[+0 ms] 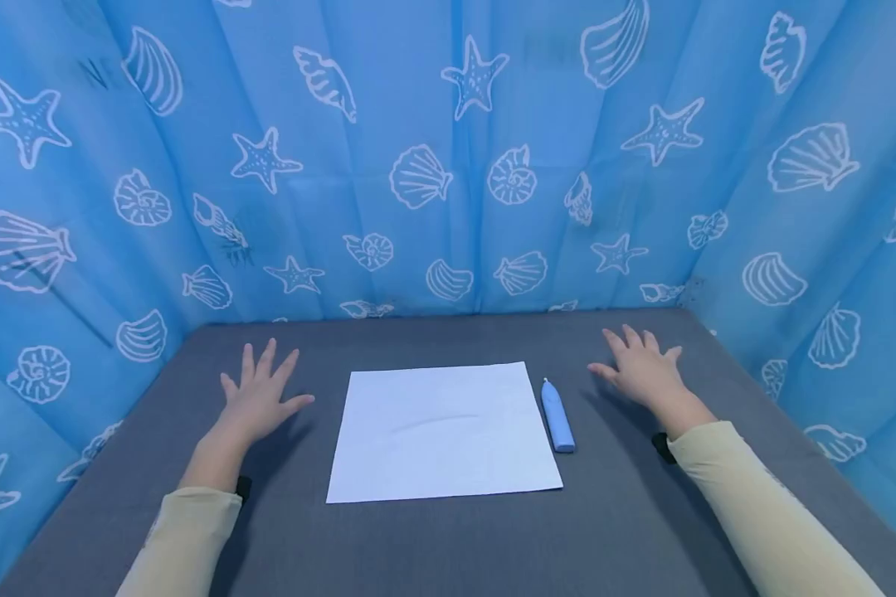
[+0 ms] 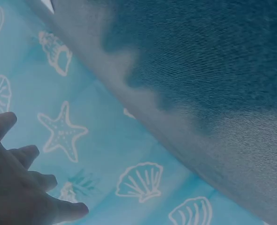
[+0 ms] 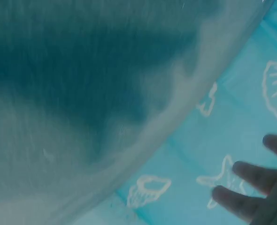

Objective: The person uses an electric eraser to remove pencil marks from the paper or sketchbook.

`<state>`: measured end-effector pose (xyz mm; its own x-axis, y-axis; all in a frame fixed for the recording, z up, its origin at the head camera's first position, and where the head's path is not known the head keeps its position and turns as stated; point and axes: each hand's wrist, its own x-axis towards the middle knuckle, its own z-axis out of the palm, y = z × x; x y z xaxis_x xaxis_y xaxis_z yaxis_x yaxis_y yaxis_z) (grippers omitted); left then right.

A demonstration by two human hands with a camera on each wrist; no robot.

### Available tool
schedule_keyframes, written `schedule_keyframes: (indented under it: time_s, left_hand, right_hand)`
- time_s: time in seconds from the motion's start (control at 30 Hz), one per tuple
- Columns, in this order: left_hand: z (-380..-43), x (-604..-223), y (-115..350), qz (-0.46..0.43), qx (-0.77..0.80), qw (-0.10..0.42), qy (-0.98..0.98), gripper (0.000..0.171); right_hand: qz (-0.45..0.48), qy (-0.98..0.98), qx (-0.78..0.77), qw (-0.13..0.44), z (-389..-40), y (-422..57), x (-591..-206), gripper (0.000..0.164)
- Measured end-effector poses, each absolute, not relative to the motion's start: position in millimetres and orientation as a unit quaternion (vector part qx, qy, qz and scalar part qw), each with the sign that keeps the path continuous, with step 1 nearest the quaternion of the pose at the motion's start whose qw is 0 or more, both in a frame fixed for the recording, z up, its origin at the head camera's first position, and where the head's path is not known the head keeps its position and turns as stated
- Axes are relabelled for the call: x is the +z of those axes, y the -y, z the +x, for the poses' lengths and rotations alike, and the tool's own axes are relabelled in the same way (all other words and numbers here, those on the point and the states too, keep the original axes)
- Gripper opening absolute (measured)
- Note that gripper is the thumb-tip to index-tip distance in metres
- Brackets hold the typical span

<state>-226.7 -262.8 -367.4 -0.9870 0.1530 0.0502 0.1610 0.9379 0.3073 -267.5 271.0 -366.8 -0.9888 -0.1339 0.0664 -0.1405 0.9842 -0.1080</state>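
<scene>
A white sheet of paper [image 1: 440, 448] lies flat in the middle of the grey table, with a faint curved crease across it. Along its right edge lies a blue pen-like tool [image 1: 557, 419], a small pale tip at its far end. My left hand [image 1: 256, 400] is to the left of the paper, fingers spread and holding nothing; its fingers [image 2: 23, 154] also show in the left wrist view. Out to the right of the blue tool, my right hand [image 1: 648, 371] is spread too and holds nothing. Some of its fingers [image 3: 256, 178] appear in the right wrist view.
The grey cloth-covered table [image 1: 433, 551] reaches back to a blue curtain [image 1: 463, 232] with white shells and starfish, which closes in the back and both sides. Both forearms wear pale sleeves [image 1: 762, 506] and dark wrist bands.
</scene>
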Motion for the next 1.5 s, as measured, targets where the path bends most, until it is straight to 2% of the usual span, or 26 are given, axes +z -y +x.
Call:
schedule_keyframes:
  time_s: [0.1, 0.23, 0.57, 0.77, 0.87, 1.07, 1.3, 1.5]
  left_hand:
    - [-227, -366, 264, -0.082, -0.164, 0.014, 0.983, 0.082]
    - [-225, -363, 264, -0.092, -0.171, 0.002, 0.981, 0.082]
    - [-208, -384, 244, -0.162, -0.187, -0.053, 0.967, 0.081]
    - [-207, -395, 233, -0.197, -0.164, -0.09, 0.962, 0.092]
    - [-209, -404, 228, -0.226, -0.134, -0.097, 0.96, 0.095]
    - [-217, -416, 223, -0.269, -0.111, -0.113, 0.95, 0.098]
    - [-225, -418, 217, -0.262, -0.072, -0.156, 0.95, 0.105]
    - [-225, -421, 215, -0.247, -0.072, -0.163, 0.953, 0.102]
  right_hand:
    - [0.063, 0.994, 0.081, 0.043, -266, -266, -368, 0.072]
    - [0.049, 0.988, 0.143, 0.03, -259, -252, -370, 0.069]
    - [-0.008, 0.95, 0.275, -0.146, -234, -225, -380, 0.068]
    - [-0.029, 0.941, 0.278, -0.189, -237, -217, -384, 0.064]
    - [-0.039, 0.938, 0.279, -0.202, -238, -214, -386, 0.056]
    - [-0.048, 0.932, 0.297, -0.201, -238, -206, -390, 0.044]
    - [-0.082, 0.928, 0.32, -0.171, -237, -206, -392, 0.061]
    - [-0.084, 0.885, 0.436, -0.138, -233, -210, -395, 0.043]
